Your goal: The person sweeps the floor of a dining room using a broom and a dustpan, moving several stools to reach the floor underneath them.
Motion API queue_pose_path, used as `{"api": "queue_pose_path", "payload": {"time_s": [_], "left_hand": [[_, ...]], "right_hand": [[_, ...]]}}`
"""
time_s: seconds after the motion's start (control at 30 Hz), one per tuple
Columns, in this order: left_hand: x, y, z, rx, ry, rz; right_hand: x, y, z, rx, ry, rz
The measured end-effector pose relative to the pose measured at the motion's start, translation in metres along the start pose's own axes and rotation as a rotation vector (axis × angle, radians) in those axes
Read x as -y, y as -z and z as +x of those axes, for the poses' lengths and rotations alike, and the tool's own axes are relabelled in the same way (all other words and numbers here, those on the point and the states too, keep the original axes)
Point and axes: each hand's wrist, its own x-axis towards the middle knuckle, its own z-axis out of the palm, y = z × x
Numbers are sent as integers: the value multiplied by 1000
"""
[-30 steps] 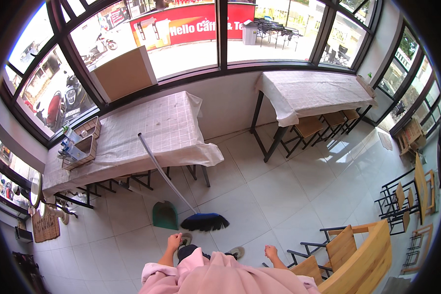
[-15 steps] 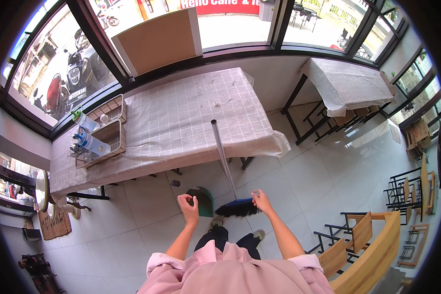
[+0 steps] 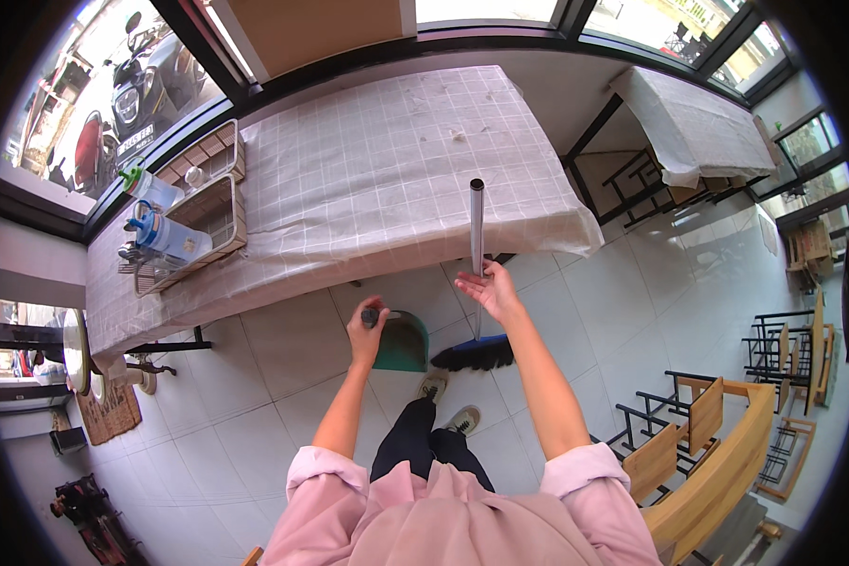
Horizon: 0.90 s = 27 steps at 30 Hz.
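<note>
In the head view, I am curling the fingers of the left hand (image 3: 361, 333) around the dark grip (image 3: 371, 318) of the green dustpan (image 3: 406, 344). I am holding the right hand (image 3: 498, 294) at the metal handle (image 3: 477, 222) of the broom (image 3: 472, 354); its fingers are standing partly open across the handle, and I cannot tell whether they are gripping it. The dustpan and the broom's bristles are resting side by side on the tiled floor (image 3: 274, 349), just ahead of the shoes (image 3: 433, 386).

The left hand is hiding most of the dustpan's shaft. The right hand is covering part of the broom handle, and I cannot tell whether that handle is touching the cloth-covered surface (image 3: 377, 179). The top edge is cutting off the brown panel (image 3: 316, 38).

Half a second earlier, the left hand is hanging apart from the grip; now it is enclosing it. The right hand is now showing higher along the broom.
</note>
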Motion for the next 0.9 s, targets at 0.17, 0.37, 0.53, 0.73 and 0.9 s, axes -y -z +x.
{"api": "queue_pose_path", "payload": {"time_s": [0.17,0.37,0.53,0.73,0.9], "left_hand": [[6,1,3,237,169,-86],[-8,-25,-28,200,61,-89],[-39,-13,-52,137,-37,4],[-70,-2,-66,155,-122,-128],[-78,9,-58,166,-149,-187]], "right_hand": [[-4,32,-105,24,-212,305],[-48,112,-229,-55,-285,518],[-77,101,-285,-223,-347,511],[-155,160,-339,-390,-569,160],[-185,163,-397,-348,-387,-77]]}}
